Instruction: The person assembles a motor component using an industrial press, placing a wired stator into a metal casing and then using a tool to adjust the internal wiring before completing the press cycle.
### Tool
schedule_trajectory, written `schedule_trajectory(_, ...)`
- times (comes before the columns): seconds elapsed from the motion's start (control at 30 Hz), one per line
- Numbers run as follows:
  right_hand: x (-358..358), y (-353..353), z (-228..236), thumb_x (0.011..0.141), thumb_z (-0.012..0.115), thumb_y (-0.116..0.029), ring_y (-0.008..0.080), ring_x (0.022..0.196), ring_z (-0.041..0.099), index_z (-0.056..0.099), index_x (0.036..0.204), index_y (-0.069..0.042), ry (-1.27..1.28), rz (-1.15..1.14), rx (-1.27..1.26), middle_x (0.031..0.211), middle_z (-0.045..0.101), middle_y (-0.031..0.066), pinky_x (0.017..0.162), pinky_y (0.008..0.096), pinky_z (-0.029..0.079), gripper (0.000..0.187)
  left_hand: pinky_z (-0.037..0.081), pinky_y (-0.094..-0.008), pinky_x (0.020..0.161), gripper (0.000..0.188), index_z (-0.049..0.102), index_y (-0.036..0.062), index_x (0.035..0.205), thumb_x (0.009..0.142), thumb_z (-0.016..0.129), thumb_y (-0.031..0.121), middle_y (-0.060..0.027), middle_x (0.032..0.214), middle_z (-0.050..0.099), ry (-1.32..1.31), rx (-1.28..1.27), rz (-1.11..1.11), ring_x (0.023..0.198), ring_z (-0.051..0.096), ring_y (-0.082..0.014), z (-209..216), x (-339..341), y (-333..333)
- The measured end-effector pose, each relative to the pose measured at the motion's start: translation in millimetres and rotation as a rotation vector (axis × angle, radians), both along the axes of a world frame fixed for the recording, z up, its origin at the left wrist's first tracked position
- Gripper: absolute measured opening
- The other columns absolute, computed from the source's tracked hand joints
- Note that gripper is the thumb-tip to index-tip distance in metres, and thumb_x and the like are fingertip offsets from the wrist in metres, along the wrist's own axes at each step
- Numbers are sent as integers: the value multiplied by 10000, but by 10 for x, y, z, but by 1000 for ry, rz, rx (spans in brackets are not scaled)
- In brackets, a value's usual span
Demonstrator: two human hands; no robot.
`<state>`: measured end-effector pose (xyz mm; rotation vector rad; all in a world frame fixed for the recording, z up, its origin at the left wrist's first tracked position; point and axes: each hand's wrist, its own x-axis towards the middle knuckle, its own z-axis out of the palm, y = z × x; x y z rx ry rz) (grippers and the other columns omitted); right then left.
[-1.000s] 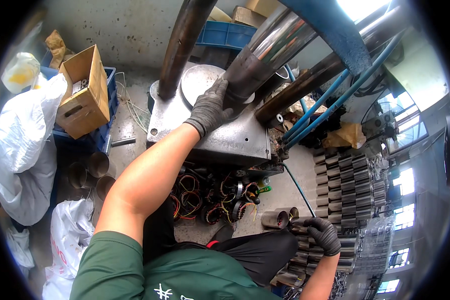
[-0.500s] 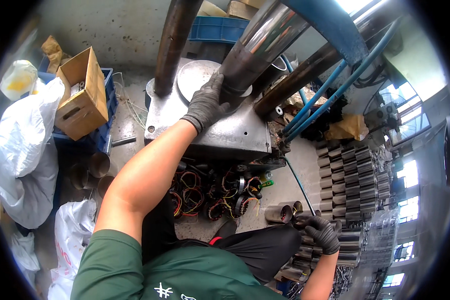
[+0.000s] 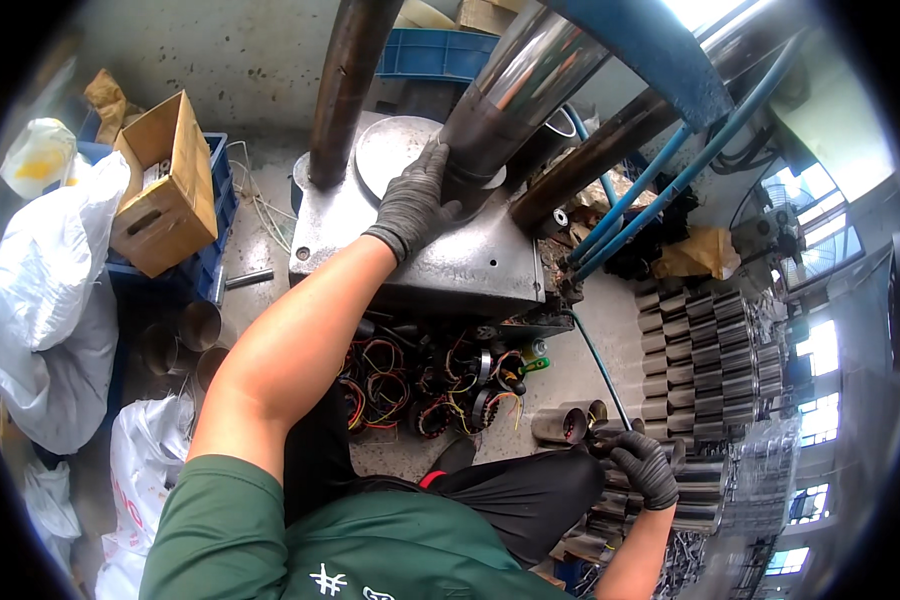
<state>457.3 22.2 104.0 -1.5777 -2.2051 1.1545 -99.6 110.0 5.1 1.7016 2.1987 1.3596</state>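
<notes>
Left grey-gloved hand [image 3: 417, 205]: fingers extended against dark metal cylinder [image 3: 485, 135]; crushing possible should polished chrome column [image 3: 538, 62] descend. Right grey-gloved hand [image 3: 648, 470]: fingers curled at slim dark rod [image 3: 601, 370], grip unclear.

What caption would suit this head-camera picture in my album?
At the press, a gloved left hand rests against a dark metal cylinder, the right hand at a slim rod's end.

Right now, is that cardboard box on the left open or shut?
Open: the box has no lid across its top, and some small things show inside.
</notes>
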Motion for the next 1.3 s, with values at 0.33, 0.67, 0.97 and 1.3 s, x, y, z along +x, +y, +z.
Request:
schedule_trajectory(0.33, 15, 75, 72, 865, 676, 13, 229, 870, 726, 755, 1062, 12, -97, 132, 78, 973, 763, 144, 809, 349, 575, 212, 379, -453, 1223, 965, 298, 17, 1606, 829, 829, 234, -248, 1613, 407, 14, 7, 13, 1458, 448, -406, -33, 15, 24)
schedule_trajectory(0.67, -320, 150, 519, 920, 646, -23, 147, 878, 668, 742, 1180, -3, -164, 19, 141, 950, 736, 91, 840, 314, 553, 278, 397, -456, 1213, 948, 313, 9, 1597, 829, 830, 213, -250, 1588, 438, -15, 8, 8, 1434, 479, -400, 21, 19, -4)
schedule_trajectory(0.97, -264, 161, 470, 962, 608, -18, 176, 1033, 720, 713, 1248, -3, -194, 94, -40, 1129, 770, 104, 911, 315, 571, 306, 407, -453, 1208, 937, 330, 14, 1590, 824, 837, 199, -247, 1574, 455, 8, 59, 28, 1424, 490, -404, -1, 13, 0)
schedule_trajectory(1.3, -293, 151, 536, 997, 595, -33, 142, 1024, 703, 703, 1251, 12, -206, 75, -166, 1169, 761, 85, 905, 294, 566, 280, 410, -450, 1207, 942, 316, 12, 1594, 828, 832, 200, -249, 1580, 446, 12, 37, 25, 1419, 496, -406, -21, 12, -13)
